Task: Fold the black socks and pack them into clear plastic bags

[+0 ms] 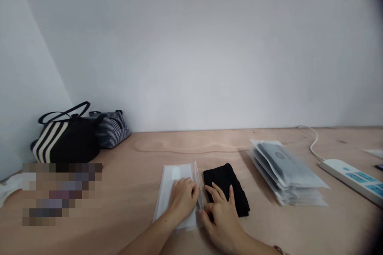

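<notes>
A flat, clear plastic bag [161, 191] with a white sheet inside lies on the table in front of me. My left hand [184, 197] rests on it, fingers bent and pressed down near its right edge. Just to the right is a folded black cloth garment [220, 173]. Over its left part lies my right hand [221, 215], thumb and index finger closed at the bag's right edge, the other fingers spread above the black cloth. What sits between thumb and index finger is partly hidden, but the bag's edge runs into them.
A stack of frosted plastic bags [287, 171] with dark contents lies to the right. Beyond it is a white power strip [356, 179] with a cord. A black bag with white stripes [72, 139] and a striped bag [112, 129] stand against the wall. A blurred patch covers the left.
</notes>
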The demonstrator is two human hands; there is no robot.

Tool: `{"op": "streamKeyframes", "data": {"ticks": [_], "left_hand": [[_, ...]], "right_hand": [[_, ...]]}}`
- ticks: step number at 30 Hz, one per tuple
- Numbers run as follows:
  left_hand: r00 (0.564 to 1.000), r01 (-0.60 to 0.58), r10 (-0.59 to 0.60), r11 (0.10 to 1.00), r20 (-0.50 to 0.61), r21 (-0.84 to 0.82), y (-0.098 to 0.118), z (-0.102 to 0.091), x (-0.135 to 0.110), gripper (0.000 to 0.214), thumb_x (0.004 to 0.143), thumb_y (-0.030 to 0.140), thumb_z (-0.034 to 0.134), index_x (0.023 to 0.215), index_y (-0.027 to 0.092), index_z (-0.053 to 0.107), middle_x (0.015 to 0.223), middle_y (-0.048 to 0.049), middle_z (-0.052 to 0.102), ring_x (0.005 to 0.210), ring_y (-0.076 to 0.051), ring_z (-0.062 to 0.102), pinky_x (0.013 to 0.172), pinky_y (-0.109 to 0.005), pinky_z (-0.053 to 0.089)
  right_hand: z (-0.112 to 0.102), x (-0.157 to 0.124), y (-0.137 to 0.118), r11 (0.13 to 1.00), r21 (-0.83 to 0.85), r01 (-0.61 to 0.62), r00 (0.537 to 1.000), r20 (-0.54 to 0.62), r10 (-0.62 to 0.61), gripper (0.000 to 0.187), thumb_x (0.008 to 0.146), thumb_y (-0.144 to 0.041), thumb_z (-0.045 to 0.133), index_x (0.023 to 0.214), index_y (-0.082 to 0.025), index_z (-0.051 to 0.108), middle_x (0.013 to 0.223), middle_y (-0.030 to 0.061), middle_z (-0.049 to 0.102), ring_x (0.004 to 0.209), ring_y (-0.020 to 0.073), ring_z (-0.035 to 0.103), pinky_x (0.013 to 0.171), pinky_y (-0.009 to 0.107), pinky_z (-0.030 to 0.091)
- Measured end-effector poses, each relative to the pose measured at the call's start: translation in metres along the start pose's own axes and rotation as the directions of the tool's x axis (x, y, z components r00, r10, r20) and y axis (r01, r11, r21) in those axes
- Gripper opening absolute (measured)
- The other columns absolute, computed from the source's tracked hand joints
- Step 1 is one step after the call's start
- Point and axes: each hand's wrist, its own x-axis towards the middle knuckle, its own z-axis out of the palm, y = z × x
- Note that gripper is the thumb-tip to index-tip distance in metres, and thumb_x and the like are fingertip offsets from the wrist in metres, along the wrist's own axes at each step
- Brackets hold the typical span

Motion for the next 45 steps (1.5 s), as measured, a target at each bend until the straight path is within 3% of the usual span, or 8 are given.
{"op": "streamKeyframes", "data": {"ticks": [4, 7, 9, 12, 21, 25, 35, 45], "left_hand": [[1.000, -0.010, 0.010, 1.000, 0.015, -0.028, -0.001, -0.003, -0.001, 0.033, 0.088, 0.028, 0.034, 0.067, 0.019, 0.058, 0.075, -0.0028, 0.060, 0.079, -0.018, 0.052, 0.069, -0.029, 0.030], [0.999, -0.014, 0.015, 0.999, 0.038, -0.047, -0.002, -0.005, 0.000, 0.031, 0.087, 0.025, 0.035, 0.065, 0.019, 0.057, 0.076, -0.0023, 0.060, 0.080, -0.018, 0.052, 0.070, -0.029, 0.031], [0.998, -0.006, 0.010, 0.999, 0.060, -0.054, -0.002, -0.007, 0.001, 0.029, 0.084, 0.020, 0.037, 0.062, 0.019, 0.056, 0.074, -0.0020, 0.059, 0.079, -0.017, 0.052, 0.069, -0.028, 0.031], [0.997, 0.003, 0.002, 0.998, 0.083, -0.061, -0.002, -0.008, 0.002, 0.028, 0.080, 0.015, 0.037, 0.059, 0.018, 0.056, 0.071, -0.0015, 0.059, 0.077, -0.017, 0.052, 0.067, -0.028, 0.031], [0.996, -0.031, 0.039, 0.994, 0.078, -0.100, 0.003, -0.002, 0.001, 0.026, 0.081, 0.016, 0.037, 0.065, 0.018, 0.057, 0.076, -0.0026, 0.059, 0.080, -0.018, 0.052, 0.070, -0.029, 0.032], [0.995, -0.040, 0.051, 0.992, 0.083, -0.124, 0.000, 0.000, 0.001, 0.023, 0.081, 0.015, 0.038, 0.072, 0.018, 0.059, 0.082, -0.0037, 0.060, 0.085, -0.019, 0.051, 0.075, -0.030, 0.033], [0.997, -0.049, 0.061, 0.972, 0.046, -0.229, -0.003, -0.002, 0.001, 0.022, 0.080, 0.015, 0.038, 0.069, 0.019, 0.058, 0.082, -0.0031, 0.058, 0.084, -0.018, 0.051, 0.074, -0.029, 0.037], [0.997, -0.059, 0.038, 0.938, -0.068, -0.340, 0.003, -0.011, 0.003, 0.030, 0.084, 0.018, 0.032, 0.064, 0.018, 0.054, 0.099, -0.0065, 0.053, 0.095, -0.017, 0.049, 0.083, -0.027, 0.039]], "right_hand": [[-0.036, 0.006, 0.015, 0.995, -0.011, 0.101, 0.995, -0.023, -0.101, 0.037, 0.085, -0.046, 0.036, 0.081, -0.023, 0.064, 0.131, 0.0049, 0.043, 0.127, 0.0240, 0.024, 0.102, 0.051, -0.002], [-0.060, 0.013, 0.039, 0.961, 0.004, 0.276, 0.943, 0.190, -0.272, 0.060, 0.071, -0.059, 0.052, 0.119, -0.024, 0.050, 0.138, 0.0081, 0.032, 0.130, 0.0286, 0.016, 0.102, 0.053, -0.002], [-0.063, 0.015, 0.055, 0.953, 0.011, 0.303, 0.899, 0.329, -0.290, 0.084, 0.064, -0.062, 0.056, 0.134, -0.025, 0.029, 0.142, 0.0099, 0.024, 0.130, 0.0328, 0.010, 0.099, 0.059, -0.004], [-0.053, 0.016, 0.068, 0.963, -0.031, 0.269, 0.902, 0.358, -0.240, 0.083, 0.071, -0.049, 0.055, 0.138, -0.026, 0.012, 0.144, 0.0080, 0.016, 0.131, 0.0313, 0.005, 0.099, 0.058, -0.002], [-0.026, 0.018, 0.047, 0.997, 0.009, 0.072, 0.994, 0.078, -0.072, 0.057, 0.087, -0.038, 0.033, 0.138, -0.021, 0.015, 0.143, 0.0055, 0.019, 0.131, 0.0231, 0.010, 0.103, 0.055, 0.001], [-0.034, 0.019, 0.037, 0.963, 0.023, 0.267, 0.948, 0.171, -0.267, 0.061, 0.085, -0.049, 0.035, 0.138, -0.024, 0.015, 0.143, 0.0075, 0.018, 0.131, 0.0252, 0.010, 0.100, 0.056, -0.007], [-0.052, 0.056, 0.047, 0.913, 0.092, 0.398, 0.873, 0.267, -0.408, 0.052, 0.080, -0.058, 0.041, 0.125, -0.032, 0.043, 0.133, 0.0039, 0.041, 0.129, 0.0259, 0.019, 0.097, 0.056, -0.012], [-0.028, 0.066, 0.041, 0.935, -0.007, 0.354, 0.911, 0.228, -0.343, 0.055, 0.068, -0.062, 0.053, 0.115, -0.035, 0.052, 0.128, 0.0023, 0.047, 0.123, 0.0308, 0.027, 0.095, 0.061, 0.005]]}}
